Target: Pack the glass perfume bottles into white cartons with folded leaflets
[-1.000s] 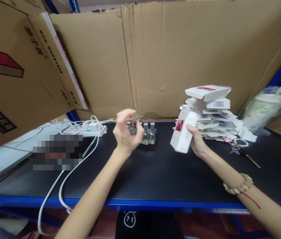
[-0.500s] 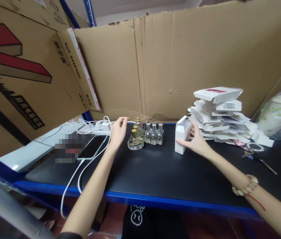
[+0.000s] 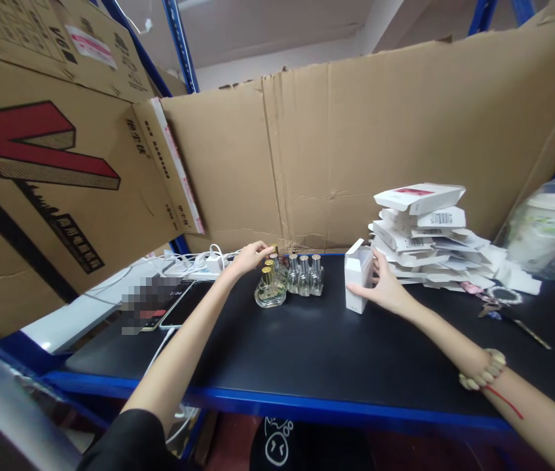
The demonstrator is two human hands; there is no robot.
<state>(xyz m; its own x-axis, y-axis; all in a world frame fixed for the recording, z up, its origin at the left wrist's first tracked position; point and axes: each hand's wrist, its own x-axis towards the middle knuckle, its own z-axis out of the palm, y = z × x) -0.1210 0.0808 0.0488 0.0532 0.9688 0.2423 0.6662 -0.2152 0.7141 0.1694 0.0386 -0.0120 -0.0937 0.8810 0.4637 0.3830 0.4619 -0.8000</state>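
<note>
A white box (image 3: 356, 281) stands upright on the black table, its top flap raised and its top open. My right hand (image 3: 380, 284) grips it from the right side, thumb on the front. My left hand (image 3: 255, 256) reaches to the back of the gold-capped glass bottles (image 3: 271, 293), its fingertips at the rearmost gold cap. Whether the fingers press on that cap is too small to tell. Just right of these bottles stand several clear glass bottles with silver-pink caps (image 3: 304, 278), close together.
Flattened white boxes (image 3: 419, 242) are piled at the right, beside a bagged cup (image 3: 547, 222) and keys with a beaded ring (image 3: 503, 296). Phones (image 3: 186, 304), white cables and a power strip lie left. Cardboard (image 3: 307, 163) walls the back.
My left hand has moved right, from beside the gold-capped bottles to the rearmost cap. My right hand keeps its grip on the white box. The camera view has tilted up a little.
</note>
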